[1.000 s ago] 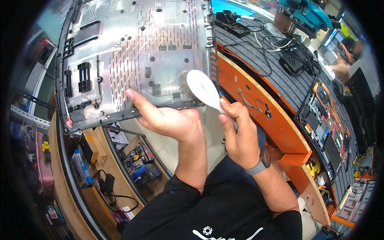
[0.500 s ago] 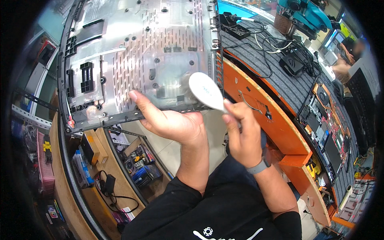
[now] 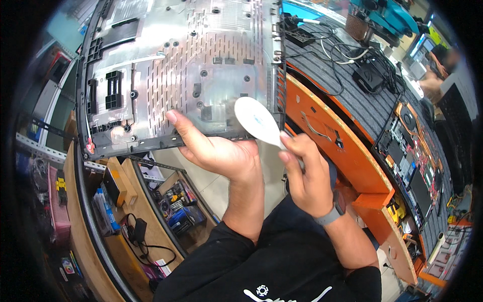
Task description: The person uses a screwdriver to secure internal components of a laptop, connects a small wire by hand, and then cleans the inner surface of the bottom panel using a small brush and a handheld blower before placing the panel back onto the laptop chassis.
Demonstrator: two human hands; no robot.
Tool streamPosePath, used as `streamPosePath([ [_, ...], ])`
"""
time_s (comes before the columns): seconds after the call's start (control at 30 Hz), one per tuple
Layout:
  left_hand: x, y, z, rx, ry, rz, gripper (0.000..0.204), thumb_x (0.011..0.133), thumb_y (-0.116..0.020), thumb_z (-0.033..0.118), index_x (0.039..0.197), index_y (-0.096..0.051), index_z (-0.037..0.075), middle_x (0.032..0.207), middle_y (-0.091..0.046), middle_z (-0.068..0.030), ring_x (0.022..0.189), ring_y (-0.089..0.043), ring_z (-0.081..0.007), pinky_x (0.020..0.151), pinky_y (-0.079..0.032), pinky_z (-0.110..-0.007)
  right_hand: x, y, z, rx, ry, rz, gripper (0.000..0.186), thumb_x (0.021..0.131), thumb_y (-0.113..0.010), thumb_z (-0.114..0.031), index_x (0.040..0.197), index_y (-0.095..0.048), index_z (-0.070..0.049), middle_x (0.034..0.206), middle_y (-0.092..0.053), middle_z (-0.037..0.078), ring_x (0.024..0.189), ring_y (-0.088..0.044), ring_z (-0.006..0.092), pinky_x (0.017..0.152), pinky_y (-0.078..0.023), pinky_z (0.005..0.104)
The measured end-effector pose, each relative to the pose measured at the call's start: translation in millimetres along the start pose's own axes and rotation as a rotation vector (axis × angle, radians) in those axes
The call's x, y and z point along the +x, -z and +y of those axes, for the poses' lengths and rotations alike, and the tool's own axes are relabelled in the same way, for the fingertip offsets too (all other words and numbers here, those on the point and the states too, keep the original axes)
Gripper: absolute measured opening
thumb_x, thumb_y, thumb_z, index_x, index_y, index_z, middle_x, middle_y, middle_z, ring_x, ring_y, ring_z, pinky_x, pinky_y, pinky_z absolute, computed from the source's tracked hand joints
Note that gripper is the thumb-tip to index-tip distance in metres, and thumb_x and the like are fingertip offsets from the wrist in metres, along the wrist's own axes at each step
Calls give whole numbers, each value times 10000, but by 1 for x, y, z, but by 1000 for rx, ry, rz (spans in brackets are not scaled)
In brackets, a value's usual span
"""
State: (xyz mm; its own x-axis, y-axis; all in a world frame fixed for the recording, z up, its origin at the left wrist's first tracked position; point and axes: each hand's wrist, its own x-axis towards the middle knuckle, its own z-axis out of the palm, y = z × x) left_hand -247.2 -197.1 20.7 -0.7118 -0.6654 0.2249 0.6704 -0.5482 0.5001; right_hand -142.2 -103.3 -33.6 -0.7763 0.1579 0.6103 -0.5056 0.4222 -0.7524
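My left hand (image 3: pixel 216 153) grips the near edge of a laptop bottom cover (image 3: pixel 166 93), its thumb on the silvery inner face and the other fingers hidden beneath. The cover is a wide dark-rimmed panel with vent slots, screw posts and black plastic brackets. In my right hand (image 3: pixel 307 173) is a white brush (image 3: pixel 255 120), pinched by its narrow handle between thumb and fingers. Its oval head lies over the near right corner of the cover, back upward. Most of the bristles are hidden under the head, and I cannot tell whether they touch the cover.
On the right, a grey ribbed bench mat (image 3: pixel 327 65) carries tangled cables, a black power adapter (image 3: pixel 370 78) and an opened laptop chassis (image 3: pixel 410 161). An orange drawer front (image 3: pixel 322 121) stands below. Shelves (image 3: pixel 126 236) with boxes and a charger are at left. Another person sits far right.
The cover and my left hand have shifted slightly right, with the cover's near edge a little farther away. The brush head has moved slightly nearer and left relative to the cover; both grips stay.
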Motion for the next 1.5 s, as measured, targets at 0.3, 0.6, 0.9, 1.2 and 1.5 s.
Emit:
streamPosePath([
  [0.3, 7, 4, -3, -15, 9, -26, 494, 1004, -623, 303, 1318, -536, -68, 1360, -568, -154, 1174, -582, -210, 1009, -479, -360, 10, 5, 2, -48, 20, -28, 278, 915, -624, 63, 1187, -583, 23, 919, -579, 187, 802, -602, 344, 738, -502, 369],
  [0.6, 4, 0, -2, -14, 47, -75, 499, 1013, -607, 302, 1330, -521, -73, 1358, -568, -162, 1170, -593, -218, 1009, -485, -377, 8, 10, 2, -49, -12, -31, 298, 900, -646, 62, 1188, -589, 7, 913, -577, 177, 795, -601, 351, 711, -502, 369],
  [0.9, 11, 2, -8, -1, 113, -102, 508, 1024, -552, 355, 1337, -527, -45, 1305, -601, -156, 1112, -635, -276, 984, -503, -404, 10, 17, 4, -96, 28, -26, 341, 900, -631, 72, 1232, -585, 8, 913, -573, 184, 793, -604, 361, 710, -507, 375],
  [1.2, 11, 4, -11, 7, 153, -115, 500, 1030, -541, 356, 1342, -527, -34, 1315, -595, -149, 1130, -630, -268, 989, -504, -415, 7, 21, 6, -99, 54, -42, 366, 870, -631, 99, 1222, -597, 7, 916, -593, 183, 799, -627, 344, 705, -514, 383],
  [1.5, 10, 3, -10, -40, 134, -136, 495, 1001, -629, 301, 1299, -545, -86, 1315, -594, -169, 1129, -616, -225, 976, -511, -376, 11, 22, 5, -143, 31, -26, 279, 902, -624, 50, 1180, -615, 28, 921, -609, 190, 799, -626, 329, 720, -519, 379],
])
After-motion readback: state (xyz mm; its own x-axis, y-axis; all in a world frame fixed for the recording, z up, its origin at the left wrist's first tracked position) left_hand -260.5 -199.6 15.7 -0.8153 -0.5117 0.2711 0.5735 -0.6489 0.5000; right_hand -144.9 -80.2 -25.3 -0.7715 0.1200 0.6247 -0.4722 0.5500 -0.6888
